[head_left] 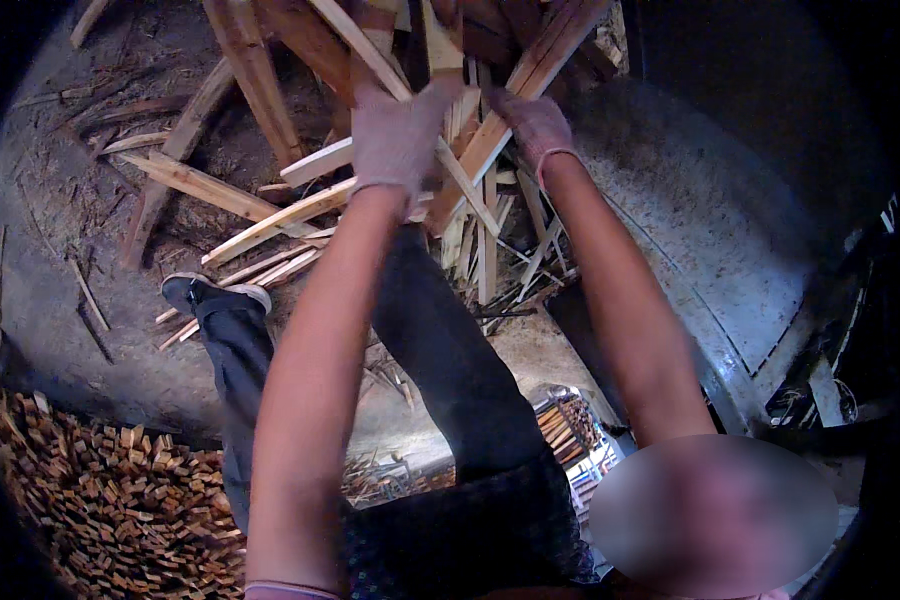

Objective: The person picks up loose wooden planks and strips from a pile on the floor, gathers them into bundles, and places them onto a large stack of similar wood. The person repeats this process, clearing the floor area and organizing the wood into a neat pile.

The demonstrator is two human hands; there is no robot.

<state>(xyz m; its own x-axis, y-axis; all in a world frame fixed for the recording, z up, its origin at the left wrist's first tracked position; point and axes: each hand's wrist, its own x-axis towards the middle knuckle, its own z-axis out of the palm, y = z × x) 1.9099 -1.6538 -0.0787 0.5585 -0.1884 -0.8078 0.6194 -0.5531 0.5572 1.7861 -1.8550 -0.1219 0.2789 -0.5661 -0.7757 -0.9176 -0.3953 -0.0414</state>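
Grey floor fills the left side, and a broad metal sheet slopes along the right. Down at lower left, there's a dense stack of short wood pieces, ends showing. In the centre, dark trousers, one leg reaching up to the loose timber heaped at the top.

Into that heap go both gloved hands! A thick board slants from upper right down between them, and the right hand is on its right edge, fingers bent over it; whether they clamp, I cannot tell. The left hand, blurred, is over a thin slat that crosses the board below the glove; its fingertips are hidden, so no telling its grip. The hands are apart, close together. Out left, a dark shoe; below the board, pale splinters.
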